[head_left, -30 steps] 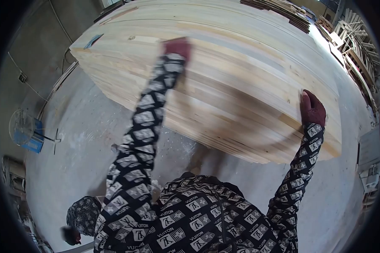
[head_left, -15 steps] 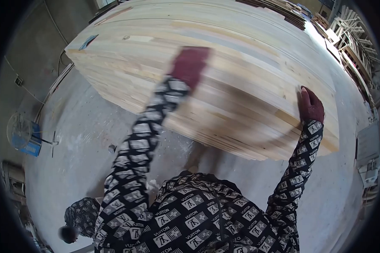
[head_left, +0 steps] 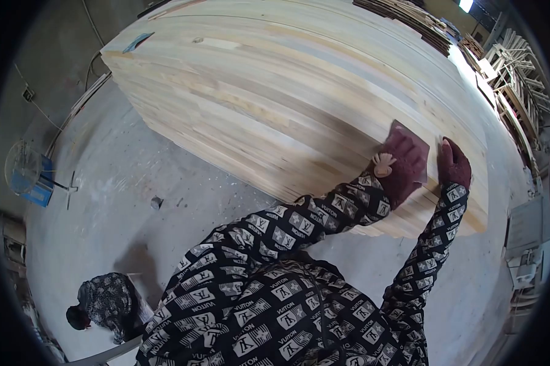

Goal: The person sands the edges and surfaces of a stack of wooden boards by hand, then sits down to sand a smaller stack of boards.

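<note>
A tall stack of pale wooden boards (head_left: 275,91) fills the upper middle of the head view. My left hand (head_left: 403,165), in a dark red glove, presses a dark reddish sanding sheet (head_left: 412,143) flat against the stack's near right part. Just to its right my right hand (head_left: 453,161), also in a dark red glove, rests on the boards near the stack's right corner, holding nothing that I can see. Both arms wear black sleeves with a white printed pattern.
Another person (head_left: 104,302) crouches on the concrete floor at lower left. A blue fan (head_left: 28,177) stands at the left wall. Wooden frames and racks (head_left: 519,79) crowd the right side, and a small blue item (head_left: 134,41) lies on the stack's far left corner.
My left hand swept with the sanding sheet from the upper middle of the stack down and to the right, ending beside my right hand. The right hand stayed in place.
</note>
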